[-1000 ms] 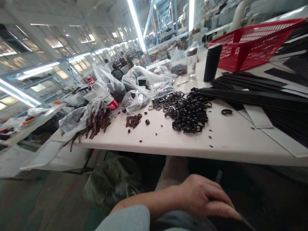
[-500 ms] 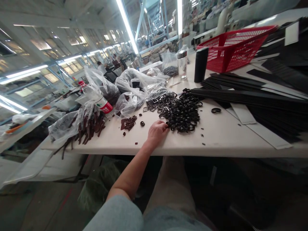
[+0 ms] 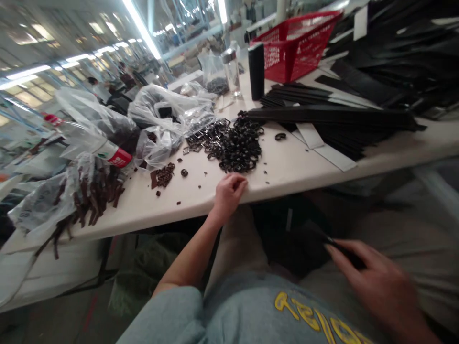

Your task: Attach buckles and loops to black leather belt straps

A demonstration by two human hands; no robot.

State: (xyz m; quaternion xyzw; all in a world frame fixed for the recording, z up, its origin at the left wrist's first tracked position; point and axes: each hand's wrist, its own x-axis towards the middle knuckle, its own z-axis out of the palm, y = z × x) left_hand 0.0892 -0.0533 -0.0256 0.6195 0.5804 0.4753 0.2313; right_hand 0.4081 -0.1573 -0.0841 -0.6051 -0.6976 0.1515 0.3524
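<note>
My left hand (image 3: 229, 193) is at the front edge of the table, just below a pile of black loops (image 3: 241, 145). Its fingers are curled together, and what they hold, if anything, is hidden. At the lower right, below table height, my right hand (image 3: 376, 277) grips a dark strip (image 3: 347, 253); blur and dark surroundings hide its far end. Metal buckles (image 3: 206, 136) lie against the left side of the loops. Further left are a small heap of brown rings (image 3: 165, 176) and one dark ring (image 3: 184, 172).
Brown strips (image 3: 96, 191), a plastic bottle (image 3: 114, 155) and clear bags (image 3: 158, 110) crowd the left. Behind the loops stand a glass jar (image 3: 232, 76), a black cylinder (image 3: 256, 71) and a red basket (image 3: 297, 48). Long black strips (image 3: 333, 117) cover the right.
My left hand has drawn back from the loops toward the table edge. My right hand has come into view with the dark strip. The view has turned right and tilted.
</note>
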